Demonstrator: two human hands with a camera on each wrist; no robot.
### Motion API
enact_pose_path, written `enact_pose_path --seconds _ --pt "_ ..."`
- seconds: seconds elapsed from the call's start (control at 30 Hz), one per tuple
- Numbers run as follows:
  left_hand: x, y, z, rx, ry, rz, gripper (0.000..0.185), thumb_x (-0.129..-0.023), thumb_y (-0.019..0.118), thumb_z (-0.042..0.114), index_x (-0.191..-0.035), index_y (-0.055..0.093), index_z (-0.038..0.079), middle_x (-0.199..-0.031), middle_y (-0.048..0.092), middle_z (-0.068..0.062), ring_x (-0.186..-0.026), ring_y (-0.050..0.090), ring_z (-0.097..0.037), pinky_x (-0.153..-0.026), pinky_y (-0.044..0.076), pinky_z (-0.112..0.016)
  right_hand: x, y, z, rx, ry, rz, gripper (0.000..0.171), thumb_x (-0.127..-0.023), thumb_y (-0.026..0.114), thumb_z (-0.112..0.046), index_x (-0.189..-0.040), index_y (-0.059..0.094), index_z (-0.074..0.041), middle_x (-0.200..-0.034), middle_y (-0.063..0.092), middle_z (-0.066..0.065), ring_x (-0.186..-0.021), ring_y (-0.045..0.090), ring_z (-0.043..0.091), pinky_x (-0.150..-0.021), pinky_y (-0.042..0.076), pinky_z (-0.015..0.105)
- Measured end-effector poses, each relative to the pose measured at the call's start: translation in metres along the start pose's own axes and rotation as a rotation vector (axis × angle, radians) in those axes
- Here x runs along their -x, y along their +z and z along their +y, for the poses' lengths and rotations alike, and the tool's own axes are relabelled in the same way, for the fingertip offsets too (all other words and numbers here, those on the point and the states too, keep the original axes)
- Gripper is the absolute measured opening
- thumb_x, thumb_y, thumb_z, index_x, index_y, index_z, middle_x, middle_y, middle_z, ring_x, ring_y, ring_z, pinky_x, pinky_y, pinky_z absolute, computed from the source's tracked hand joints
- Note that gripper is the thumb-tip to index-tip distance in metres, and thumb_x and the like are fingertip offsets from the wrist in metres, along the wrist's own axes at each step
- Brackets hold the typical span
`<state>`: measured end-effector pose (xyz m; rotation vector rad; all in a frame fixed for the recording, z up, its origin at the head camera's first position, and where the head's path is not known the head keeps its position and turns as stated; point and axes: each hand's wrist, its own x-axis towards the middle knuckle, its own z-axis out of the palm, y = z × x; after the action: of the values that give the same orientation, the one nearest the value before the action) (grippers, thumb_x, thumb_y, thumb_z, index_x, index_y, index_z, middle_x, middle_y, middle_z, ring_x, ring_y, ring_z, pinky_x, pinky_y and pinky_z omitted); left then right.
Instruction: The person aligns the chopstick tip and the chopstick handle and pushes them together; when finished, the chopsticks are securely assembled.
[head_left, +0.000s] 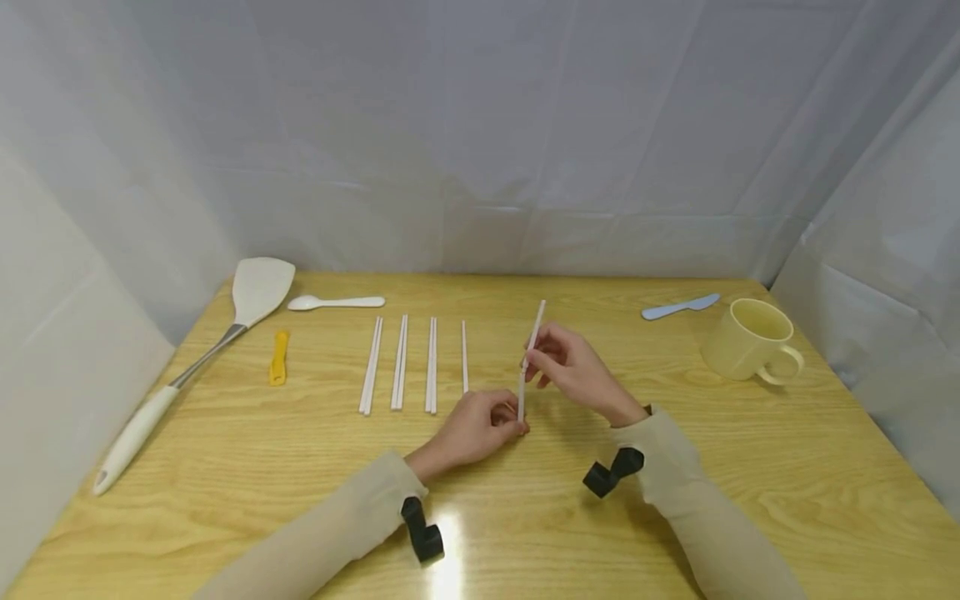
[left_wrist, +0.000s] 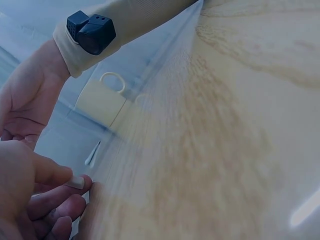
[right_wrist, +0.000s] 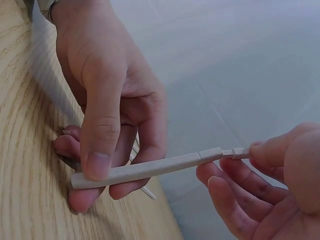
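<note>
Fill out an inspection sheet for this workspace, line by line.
Surface: wooden table, glare patch near the front edge.
Job's things: white chopstick held by both hands; three pairs and one single chopstick laid in a row.
Clutter: spatula, white spoon, yellow tool, blue knife, yellow mug.
Grippers: left hand grips the chopstick's near end; right hand pinches it higher up.
Cables: nothing seen.
Surroundings: white sheeting.
</note>
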<state>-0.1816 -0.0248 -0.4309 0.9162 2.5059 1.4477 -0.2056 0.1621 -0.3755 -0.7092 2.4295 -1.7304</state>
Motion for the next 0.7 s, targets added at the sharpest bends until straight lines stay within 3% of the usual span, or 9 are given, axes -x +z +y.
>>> enact_pose_path --seconds 0.13,0.37,0.7 --pt "-0.0003 0.0003 0.0013 0.003 -0.031 -0.005 0.005 -0.086 0.069 0.009 -0.089 0.068 0.005 -0.082 0.074 -0.004 -0.073 0.068 -0.007 -0.064 0.05 -0.02 0.0002 -0.0005 -0.0002 0.036 -0.016 0.005 0.01 -0.098 0.051 -0.003 -0.103 0.053 0.006 -0.091 0.063 0.022 -0.076 0.064 0.018 -0.063 0.055 0.032" --pt "-0.0003 -0.0016 -0.0011 0.009 -0.035 -0.002 0.004 -0.086 0.068 0.006 -0.089 0.067 0.004 -0.081 0.074 -0.005 -0.073 0.068 -0.009 -0.066 0.051 -0.022 -0.0017 0.0017 -0.0018 0.118 -0.056 -0.006 0.011 -0.097 0.053 -0.004 -0.102 0.055 0.006 -0.088 0.064 0.017 -0.078 0.064 0.036 -0.065 0.055 0.046" --pt "-0.002 0.0021 -0.0041 0.011 -0.041 -0.003 0.005 -0.085 0.07 0.009 -0.087 0.067 0.006 -0.081 0.074 -0.003 -0.073 0.066 -0.007 -0.069 0.051 -0.022 0.0002 0.0013 0.0008 0.142 -0.044 -0.014 0.007 -0.096 0.055 -0.003 -0.099 0.057 0.004 -0.086 0.065 0.015 -0.076 0.065 0.034 -0.065 0.055 0.046"
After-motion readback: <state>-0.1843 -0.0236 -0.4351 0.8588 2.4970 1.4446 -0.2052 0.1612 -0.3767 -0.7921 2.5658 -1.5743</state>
